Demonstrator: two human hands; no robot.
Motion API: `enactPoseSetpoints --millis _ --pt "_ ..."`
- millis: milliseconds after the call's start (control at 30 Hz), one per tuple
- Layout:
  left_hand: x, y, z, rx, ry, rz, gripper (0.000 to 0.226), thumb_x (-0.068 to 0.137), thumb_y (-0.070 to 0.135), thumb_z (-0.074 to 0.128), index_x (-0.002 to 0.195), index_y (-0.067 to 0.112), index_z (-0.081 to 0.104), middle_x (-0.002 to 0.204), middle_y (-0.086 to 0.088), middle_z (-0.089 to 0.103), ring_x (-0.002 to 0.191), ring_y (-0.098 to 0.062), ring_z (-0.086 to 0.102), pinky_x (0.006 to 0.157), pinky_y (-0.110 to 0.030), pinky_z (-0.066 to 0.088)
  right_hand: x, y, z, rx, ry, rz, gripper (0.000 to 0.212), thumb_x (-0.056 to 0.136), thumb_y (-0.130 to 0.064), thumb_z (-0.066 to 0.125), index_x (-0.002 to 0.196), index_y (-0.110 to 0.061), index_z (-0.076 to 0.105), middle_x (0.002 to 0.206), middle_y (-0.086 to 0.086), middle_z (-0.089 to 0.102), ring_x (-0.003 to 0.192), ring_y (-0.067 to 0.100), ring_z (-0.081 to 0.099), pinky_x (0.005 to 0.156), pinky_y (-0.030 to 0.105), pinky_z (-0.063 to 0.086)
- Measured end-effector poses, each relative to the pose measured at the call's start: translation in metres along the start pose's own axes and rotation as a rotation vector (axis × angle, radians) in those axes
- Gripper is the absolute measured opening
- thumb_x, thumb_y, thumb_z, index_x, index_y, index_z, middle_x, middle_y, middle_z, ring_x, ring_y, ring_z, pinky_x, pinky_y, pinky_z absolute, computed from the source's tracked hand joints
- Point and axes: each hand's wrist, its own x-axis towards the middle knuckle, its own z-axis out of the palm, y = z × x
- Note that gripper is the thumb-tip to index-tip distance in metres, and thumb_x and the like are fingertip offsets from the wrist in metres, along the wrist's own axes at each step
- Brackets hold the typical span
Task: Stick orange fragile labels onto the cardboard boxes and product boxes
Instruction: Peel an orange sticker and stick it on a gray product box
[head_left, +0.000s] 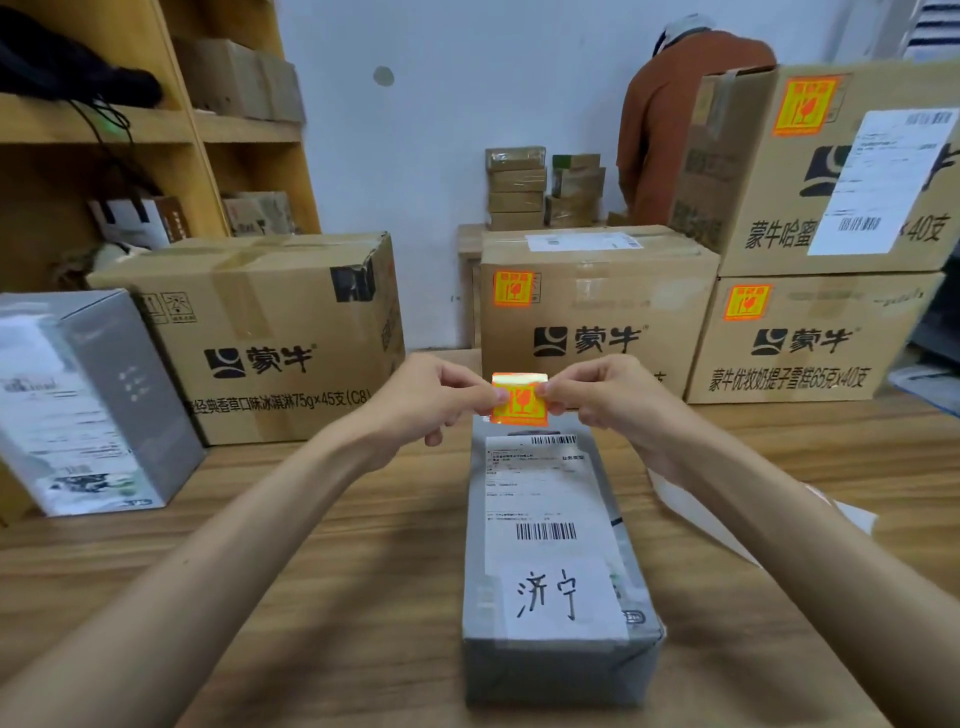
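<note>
Holding an orange fragile label (519, 399) by its side edges, left hand (431, 397) and right hand (605, 395) pinch it above the far end of the grey product box (550, 670); next, lowering and pressing it onto bare grey beyond the shipping slip (545, 499)

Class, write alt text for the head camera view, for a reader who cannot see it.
A left hand and a right hand pinch an orange fragile label by its edges over the far end of a grey product box on a wooden table. Behind, the left cardboard box shows no orange label; the middle cardboard box has one.
</note>
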Motion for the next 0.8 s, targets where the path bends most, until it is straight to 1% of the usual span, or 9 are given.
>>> enactPoseSetpoints --millis 133,233,300,367,467,567,667,733,800 --pt "0.007 -0.009 -0.002 -0.058 0.042 -0.043 0.017 0.091 0.028 0.074 0.084 0.016 0.083 0.059 0.012 0.065 0.06 -0.009 0.042 0.047 -0.023 0.037 0.012 -0.001 0.008 -0.021 0.01 0.059 0.015 0.089 -0.019 0.073 0.092 -0.006 0.079 0.084 0.007 0.073 0.066 0.003 0.056 0.066 0.021 0.04" --pt "0.011 -0.018 -0.004 -0.078 0.039 -0.065 0.017 0.089 0.027 0.077 0.084 0.013 0.083 0.072 0.004 0.071 0.062 -0.011 0.042 0.045 -0.024 0.036 0.02 0.002 0.013 -0.063 0.002 0.087 0.015 0.087 -0.019 0.075 0.084 -0.005 0.078 0.081 0.005 0.072 0.068 0.004 0.055 0.069 0.023 0.038" --pt "0.014 -0.024 -0.003 -0.056 0.05 -0.088 0.017 0.087 0.027 0.079 0.081 0.012 0.083 0.073 0.001 0.071 0.063 -0.013 0.04 0.044 -0.025 0.034 0.025 0.006 0.018 -0.117 0.001 0.096 0.016 0.087 -0.02 0.076 0.077 -0.006 0.077 0.086 0.007 0.074 0.073 0.005 0.057 0.064 0.022 0.038" --pt "0.018 -0.029 -0.002 -0.033 0.061 -0.119 0.017 0.086 0.028 0.08 0.076 0.014 0.082 0.071 0.001 0.069 0.064 -0.014 0.04 0.044 -0.024 0.033 0.03 0.009 0.023 -0.171 0.002 0.102 0.015 0.086 -0.021 0.077 0.078 -0.008 0.078 0.085 0.007 0.073 0.07 0.008 0.058 0.059 0.024 0.041" --pt "0.022 -0.035 0.0 -0.015 0.059 -0.158 0.017 0.085 0.028 0.081 0.075 0.014 0.083 0.072 -0.001 0.068 0.067 -0.017 0.039 0.043 -0.023 0.032 0.037 0.013 0.026 -0.238 0.0 0.098 0.015 0.085 -0.023 0.078 0.078 -0.01 0.079 0.083 0.004 0.074 0.079 0.012 0.065 0.071 0.031 0.052" --pt "0.027 -0.042 0.001 -0.009 0.04 -0.186 0.017 0.084 0.027 0.081 0.077 0.012 0.083 0.072 -0.001 0.067 0.068 -0.019 0.037 0.044 -0.025 0.029 0.041 0.014 0.028 -0.291 -0.011 0.083 0.016 0.085 -0.024 0.078 0.078 -0.01 0.078 0.079 0.003 0.073 0.067 0.008 0.06 0.06 0.029 0.049" --pt "0.032 -0.047 0.003 0.003 0.024 -0.205 0.019 0.084 0.028 0.081 0.077 0.011 0.082 0.076 -0.007 0.066 0.069 -0.019 0.038 0.044 -0.026 0.029 0.046 0.017 0.03 -0.34 0.001 0.087 0.017 0.084 -0.025 0.078 0.075 -0.011 0.078 0.081 0.006 0.075 0.075 0.02 0.065 0.076 0.046 0.059" --pt "0.035 -0.05 0.003 0.001 0.022 -0.217 0.019 0.083 0.03 0.082 0.076 0.012 0.082 0.076 -0.008 0.066 0.067 -0.017 0.037 0.043 -0.025 0.029 0.049 0.018 0.031 -0.372 0.005 0.094 0.017 0.084 -0.026 0.078 0.075 -0.012 0.078 0.081 0.005 0.075 0.08 0.024 0.07 0.079 0.048 0.059" --pt "0.037 -0.051 0.004 -0.007 0.031 -0.232 0.02 0.083 0.03 0.082 0.076 0.011 0.082 0.072 -0.002 0.067 0.065 -0.015 0.038 0.043 -0.024 0.028 0.051 0.019 0.031 -0.408 0.004 0.093 0.017 0.084 -0.027 0.078 0.076 -0.013 0.078 0.083 0.003 0.076 0.084 0.021 0.071 0.079 0.043 0.06"
